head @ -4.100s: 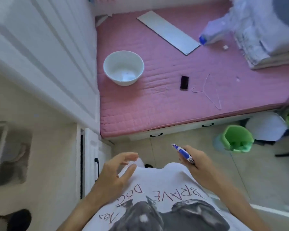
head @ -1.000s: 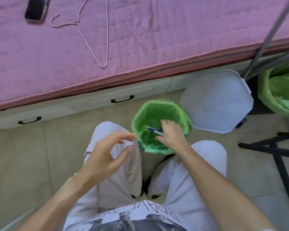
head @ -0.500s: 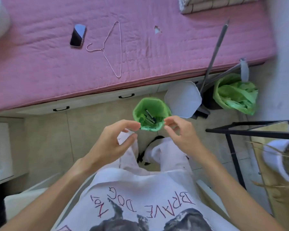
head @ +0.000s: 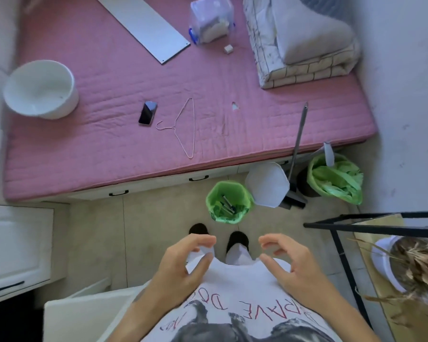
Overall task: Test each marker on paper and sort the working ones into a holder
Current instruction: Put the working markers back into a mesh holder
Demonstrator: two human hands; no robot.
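A small bin with a green liner (head: 210, 198) stands on the floor by the bed, with markers (head: 228, 205) lying inside it. My left hand (head: 183, 265) and my right hand (head: 288, 262) hover in front of my chest, well short of the bin. Both hold nothing, fingers loosely curved. No paper shows in this view.
The pink mattress (head: 109, 149) carries a white bowl (head: 38, 88), a phone (head: 148, 112), a wire hanger (head: 183, 129), a white board (head: 143, 25), a clear jar (head: 211, 22) and folded bedding (head: 304, 43). A white lid (head: 267, 185), another green-lined bin (head: 335, 178), a black-framed table (head: 371, 223) and a plant pot (head: 383, 262) stand to the right.
The blue marker I held in my right hand went into the green-lined bin. Both hands have pulled back from the bin toward my chest, and the view has risen as I stood up.
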